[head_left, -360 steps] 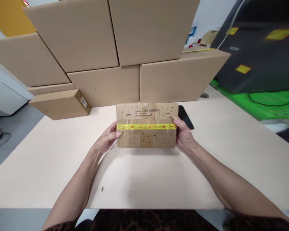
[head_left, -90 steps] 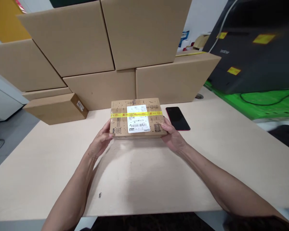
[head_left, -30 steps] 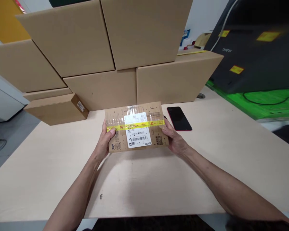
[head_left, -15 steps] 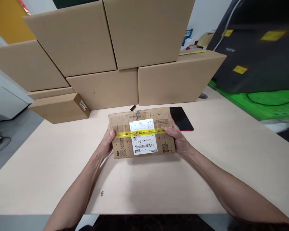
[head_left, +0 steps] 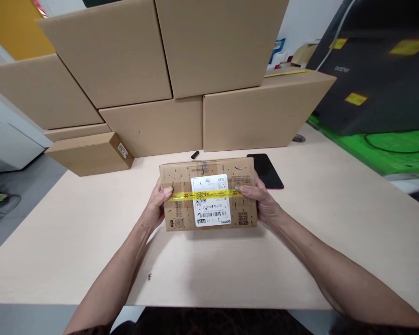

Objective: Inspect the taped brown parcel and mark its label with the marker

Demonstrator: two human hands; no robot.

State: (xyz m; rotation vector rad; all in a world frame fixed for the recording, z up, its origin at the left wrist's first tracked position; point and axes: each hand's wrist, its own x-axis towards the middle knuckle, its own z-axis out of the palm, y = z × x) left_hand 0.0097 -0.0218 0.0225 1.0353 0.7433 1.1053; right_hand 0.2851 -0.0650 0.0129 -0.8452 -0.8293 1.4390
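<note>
There's a cardboard parcel (head_left: 186, 207) held up in the middle of the frame, a white label (head_left: 212, 209) and a strip of yellow tape (head_left: 188, 195) across its face. The left hand (head_left: 157, 202) grips its left edge and the right hand (head_left: 263, 200) its right, fingers curled, thumbs on the front. Behind it on the table (head_left: 73, 242) lie a small black piece (head_left: 195, 155) and, right of centre, a partly hidden dark phone (head_left: 269, 172). Large boxes (head_left: 150, 125) stand stacked across the upper frame.
</note>
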